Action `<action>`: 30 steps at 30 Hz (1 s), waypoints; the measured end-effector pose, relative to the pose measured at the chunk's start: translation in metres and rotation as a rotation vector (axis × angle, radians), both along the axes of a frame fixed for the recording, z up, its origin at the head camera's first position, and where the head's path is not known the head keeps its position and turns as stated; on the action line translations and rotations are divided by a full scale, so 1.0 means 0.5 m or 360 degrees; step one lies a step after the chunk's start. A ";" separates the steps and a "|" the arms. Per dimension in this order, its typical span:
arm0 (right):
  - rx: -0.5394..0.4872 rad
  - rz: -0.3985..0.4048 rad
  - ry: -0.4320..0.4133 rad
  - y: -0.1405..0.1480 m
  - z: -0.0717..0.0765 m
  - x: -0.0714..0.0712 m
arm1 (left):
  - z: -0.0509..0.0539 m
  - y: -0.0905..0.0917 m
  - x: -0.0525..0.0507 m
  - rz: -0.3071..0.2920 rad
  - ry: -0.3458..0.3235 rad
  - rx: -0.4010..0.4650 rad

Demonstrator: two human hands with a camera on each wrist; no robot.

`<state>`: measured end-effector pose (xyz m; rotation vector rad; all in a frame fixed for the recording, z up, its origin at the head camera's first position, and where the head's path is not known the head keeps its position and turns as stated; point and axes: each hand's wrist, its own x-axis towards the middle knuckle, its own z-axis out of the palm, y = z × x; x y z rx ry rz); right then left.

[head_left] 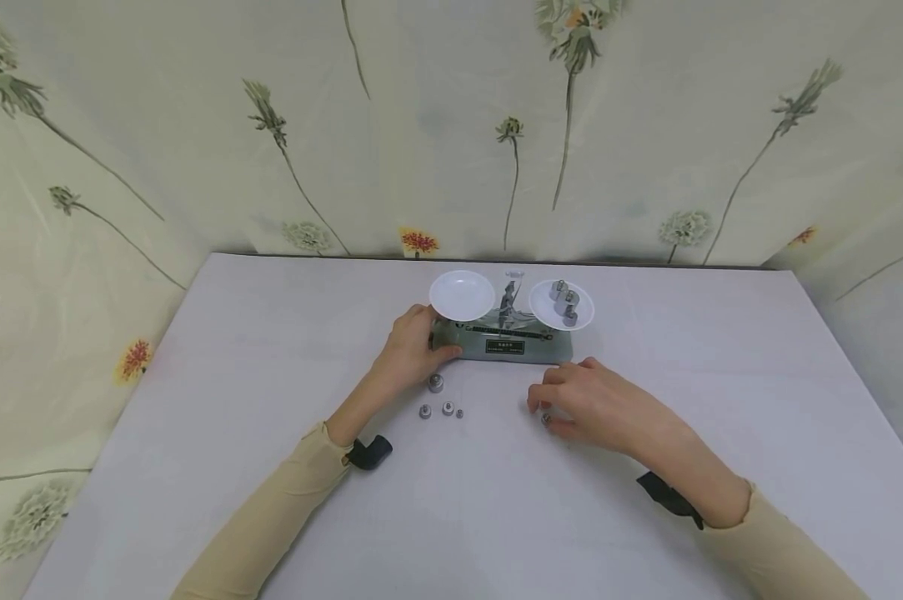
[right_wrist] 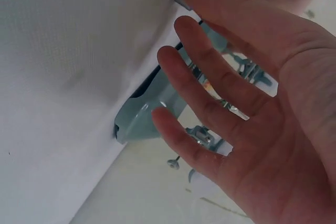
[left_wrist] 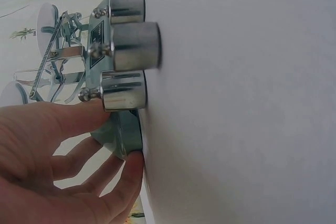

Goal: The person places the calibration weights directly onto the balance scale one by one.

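Observation:
A green-grey balance scale point(head_left: 507, 346) stands near the table's far edge. My left hand point(head_left: 412, 350) grips the left end of its base, thumb in front; the left wrist view shows the fingers point(left_wrist: 128, 182) against that end. My right hand point(head_left: 601, 404) is in front of the scale's right side, with a small metal weight point(head_left: 545, 419) between thumb and index finger. The other fingers spread loosely in the right wrist view, where the weight point(right_wrist: 182, 1) is partly covered. The left pan point(head_left: 462, 296) is bare; the right pan point(head_left: 543, 317) carries 3 weights point(head_left: 568, 302).
Several knobbed metal weights stand on the table before the scale's left half, the largest point(head_left: 435, 382) nearest the base and a tiny one point(head_left: 459, 413) to its lower right. A flower-patterned curtain point(head_left: 436, 133) hangs behind the white table point(head_left: 451, 517).

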<state>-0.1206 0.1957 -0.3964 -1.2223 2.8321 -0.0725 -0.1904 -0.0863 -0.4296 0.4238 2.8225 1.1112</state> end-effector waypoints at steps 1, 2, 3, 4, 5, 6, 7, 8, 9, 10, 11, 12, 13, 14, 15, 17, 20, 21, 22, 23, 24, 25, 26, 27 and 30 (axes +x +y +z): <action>0.0001 0.0005 0.0008 0.000 -0.001 0.000 | 0.000 0.000 0.000 0.0000 0.0000 0.0000; 0.0003 0.0010 0.0015 -0.001 -0.001 0.000 | 0.000 0.000 0.001 0.0000 0.0000 0.0001; 0.0007 0.0015 0.0018 -0.001 -0.001 0.000 | 0.000 0.000 0.001 0.0001 -0.0003 0.0002; 0.0010 0.0019 0.0017 -0.002 -0.001 0.000 | 0.000 0.000 0.001 0.0003 -0.0004 0.0004; 0.0014 0.0020 0.0014 -0.003 -0.002 -0.001 | 0.000 0.000 0.001 0.0004 -0.0006 0.0004; 0.0016 0.0023 0.0010 -0.003 -0.002 -0.001 | 0.000 0.000 0.001 0.0006 -0.0008 0.0005; 0.0018 0.0024 0.0009 -0.004 -0.002 -0.001 | 0.001 0.000 0.001 0.0008 -0.0010 0.0006; 0.0019 0.0026 0.0009 -0.004 -0.002 -0.001 | 0.000 0.001 0.001 0.0010 -0.0010 0.0006; 0.0018 0.0031 0.0013 -0.004 -0.002 -0.001 | 0.000 0.001 0.001 0.0012 -0.0011 0.0006; 0.0015 0.0037 0.0020 -0.003 -0.002 -0.002 | 0.000 0.001 0.001 0.0013 -0.0012 0.0007; 0.0010 0.0044 0.0029 -0.003 -0.002 -0.002 | 0.000 0.001 0.001 0.0013 -0.0012 0.0008; 0.0003 0.0054 0.0041 -0.003 -0.002 -0.002 | 0.000 0.001 0.001 0.0013 -0.0012 0.0009; -0.0007 0.0064 0.0054 -0.002 -0.002 -0.002 | 0.000 0.000 0.001 0.0012 -0.0009 0.0009; -0.0012 0.0076 0.0074 -0.002 -0.003 -0.002 | -0.001 0.000 0.001 0.0009 -0.0005 0.0009; -0.0013 0.0084 0.0091 -0.002 -0.002 -0.003 | 0.000 0.000 0.001 0.0008 -0.0002 0.0010; -0.0010 0.0087 0.0107 -0.004 0.000 -0.002 | 0.000 0.000 0.002 0.0008 0.0000 0.0006; -0.0012 0.0079 0.0132 -0.005 0.005 -0.002 | 0.001 0.000 0.003 0.0014 -0.0007 0.0002; -0.0019 0.0075 0.0136 -0.005 0.007 -0.002 | 0.001 0.000 0.003 0.0017 -0.0010 -0.0001; -0.0029 0.0067 0.0142 -0.004 0.009 -0.001 | 0.001 0.000 0.002 0.0018 -0.0012 -0.0003; -0.0040 0.0063 0.0155 -0.003 0.010 -0.001 | 0.001 0.000 0.002 0.0019 -0.0012 -0.0005; -0.0056 0.0064 0.0169 -0.001 0.012 -0.001 | 0.000 0.000 0.002 0.0019 -0.0012 -0.0006; -0.0070 0.0064 0.0177 0.000 0.013 -0.001 | -0.001 0.000 0.001 0.0018 -0.0008 -0.0009; -0.0075 0.0060 0.0185 0.000 0.015 -0.001 | -0.001 0.000 0.001 0.0015 -0.0004 -0.0011; -0.0081 0.0058 0.0191 0.001 0.017 -0.001 | 0.000 0.001 0.001 0.0013 -0.0002 -0.0012; -0.0089 0.0051 0.0191 0.002 0.022 -0.001 | 0.000 0.001 0.001 0.0012 -0.0003 -0.0014</action>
